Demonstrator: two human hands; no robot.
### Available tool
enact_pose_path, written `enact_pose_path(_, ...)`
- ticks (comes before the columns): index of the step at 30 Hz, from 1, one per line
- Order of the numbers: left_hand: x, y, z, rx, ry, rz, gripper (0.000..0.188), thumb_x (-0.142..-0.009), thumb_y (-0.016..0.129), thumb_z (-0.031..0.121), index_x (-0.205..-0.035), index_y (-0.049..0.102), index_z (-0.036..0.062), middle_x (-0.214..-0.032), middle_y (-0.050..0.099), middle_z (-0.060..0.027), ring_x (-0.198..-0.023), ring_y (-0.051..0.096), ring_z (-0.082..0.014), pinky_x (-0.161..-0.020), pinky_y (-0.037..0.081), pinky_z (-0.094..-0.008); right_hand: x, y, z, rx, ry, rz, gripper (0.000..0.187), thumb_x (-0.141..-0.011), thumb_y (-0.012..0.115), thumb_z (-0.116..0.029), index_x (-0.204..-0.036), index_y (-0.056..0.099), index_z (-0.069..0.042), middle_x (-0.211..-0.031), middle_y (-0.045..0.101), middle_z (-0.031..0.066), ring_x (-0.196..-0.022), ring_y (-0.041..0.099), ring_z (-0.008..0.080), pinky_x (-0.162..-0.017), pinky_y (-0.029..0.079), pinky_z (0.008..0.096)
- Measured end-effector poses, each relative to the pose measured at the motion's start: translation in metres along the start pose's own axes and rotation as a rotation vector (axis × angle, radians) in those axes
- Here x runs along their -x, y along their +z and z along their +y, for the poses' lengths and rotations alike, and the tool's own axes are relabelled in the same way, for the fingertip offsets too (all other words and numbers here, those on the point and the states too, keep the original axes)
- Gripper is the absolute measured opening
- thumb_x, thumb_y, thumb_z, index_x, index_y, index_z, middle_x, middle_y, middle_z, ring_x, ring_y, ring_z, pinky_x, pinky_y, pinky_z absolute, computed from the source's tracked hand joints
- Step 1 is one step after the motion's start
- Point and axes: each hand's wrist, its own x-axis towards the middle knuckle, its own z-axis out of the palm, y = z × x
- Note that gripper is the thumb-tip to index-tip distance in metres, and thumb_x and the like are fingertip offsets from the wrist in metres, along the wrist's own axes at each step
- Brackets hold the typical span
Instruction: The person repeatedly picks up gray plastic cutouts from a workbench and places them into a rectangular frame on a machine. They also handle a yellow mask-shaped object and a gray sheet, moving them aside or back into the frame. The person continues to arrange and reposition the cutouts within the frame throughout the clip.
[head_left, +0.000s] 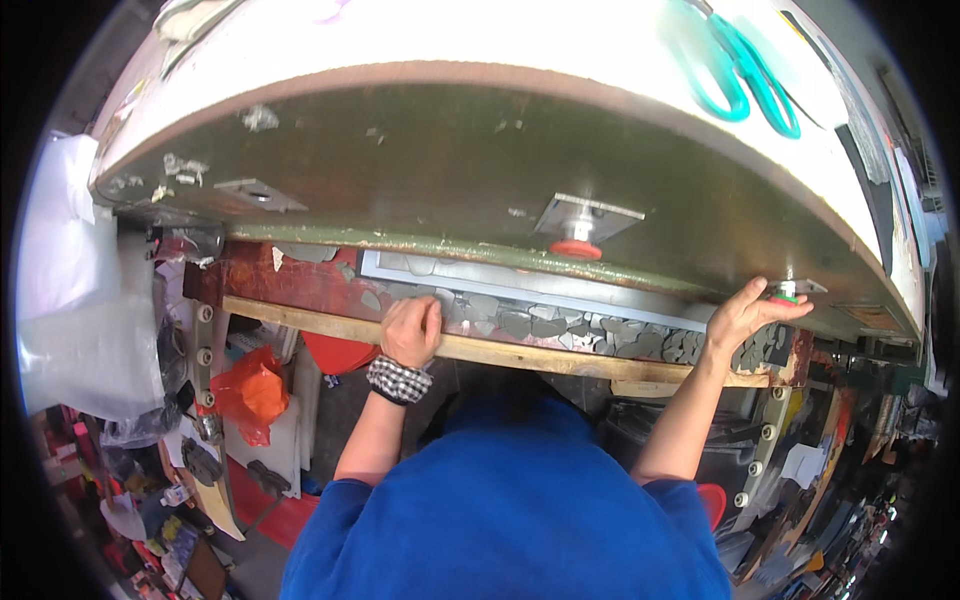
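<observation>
My left hand (410, 332) rests at a wooden rail (520, 354), its fingers curled in and the palm side hidden. A checked band circles that wrist. My right hand (742, 318) is raised to the right end of the green machine front (400, 160), fingers stretched and apart, touching or just beside a green push button (786, 299). A red push button (576, 249) sticks out from a metal plate mid-front. Behind the rail, many flat grey cut pieces (550, 326) lie in a red-floored trough, next to a pale metal-edged plate (480, 283).
Teal-handled scissors (750, 75) lie on the white top above the machine front. At the left hangs clear plastic sheeting (90, 290), with an orange-red plastic bag (252, 392) lower down. Roller-studded side rails (765, 440) flank me. Cluttered goods lie at both sides.
</observation>
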Motion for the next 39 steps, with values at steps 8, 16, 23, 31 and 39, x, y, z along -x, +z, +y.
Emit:
enact_pose_path(8, -0.024, 0.002, 0.001, -0.037, -0.034, -0.046, 0.007, -0.083, 0.065, 0.014, -0.08, 0.065, 0.0073, -0.068, 0.063, -0.0102, -0.061, 0.06, -0.0302, -0.06, 0.048, -0.0407, 0.027, -0.026, 0.002, 0.012, 0.069, -0.154, 0.087, -0.095, 0.051, -0.034, -0.146, -0.007, 0.007, -0.152, 0.005, 0.0306, -0.143, 0.011, 0.0371, -0.116, 0.01, 0.0458)
enact_pose_path(16, -0.003, 0.002, 0.0, 0.009, -0.01, -0.066, 0.012, -0.079, 0.068, 0.016, -0.071, 0.065, 0.0065, -0.067, 0.061, -0.007, -0.069, 0.056, -0.0267, -0.065, 0.043, -0.0377, 0.16, -0.051, 0.008, -0.122, 0.095, -0.7, 0.036, -0.082, 0.066, -0.008, -0.117, 0.06, 0.001, -0.095, 0.066, 0.0124, -0.093, 0.06, 0.0296, -0.086, 0.047, 0.0381)
enact_pose_path(23, 0.04, -0.025, 0.018, 0.019, -0.064, -0.066, 0.017, -0.08, 0.067, 0.012, -0.065, 0.061, 0.0039, -0.063, 0.057, -0.0101, -0.066, 0.053, -0.0294, -0.063, 0.041, -0.0397, 0.171, -0.077, -0.009, -0.102, 0.206, -0.667, 0.014, -0.086, 0.059, -0.001, -0.096, 0.067, 0.001, -0.089, 0.067, 0.0146, -0.087, 0.063, 0.0266, -0.084, 0.048, 0.0362)
enact_pose_path(31, 0.053, -0.049, 0.047, 0.157, -0.119, 0.028, 0.012, -0.082, 0.064, 0.005, -0.094, 0.066, 0.0034, -0.075, 0.064, -0.0122, -0.065, 0.06, -0.0285, -0.059, 0.048, -0.0363, 0.203, 0.004, -0.121, -0.147, -0.198, -0.814, 0.082, -0.068, 0.08, -0.021, -0.136, 0.04, -0.003, -0.137, 0.031, 0.0306, -0.128, 0.028, 0.0488, -0.105, 0.03, 0.0538)
enact_pose_path(39, 0.063, -0.082, 0.074, -0.064, -0.255, -0.321, 0.011, -0.082, 0.065, 0.016, -0.09, 0.066, 0.0088, -0.075, 0.065, -0.0107, -0.067, 0.064, -0.0298, -0.058, 0.05, -0.0395, 0.243, -0.05, -0.125, -0.468, 0.202, -0.823, 0.088, -0.064, 0.082, -0.008, -0.139, 0.037, -0.004, -0.143, 0.025, 0.028, -0.132, 0.03, 0.0399, -0.107, 0.031, 0.0456)
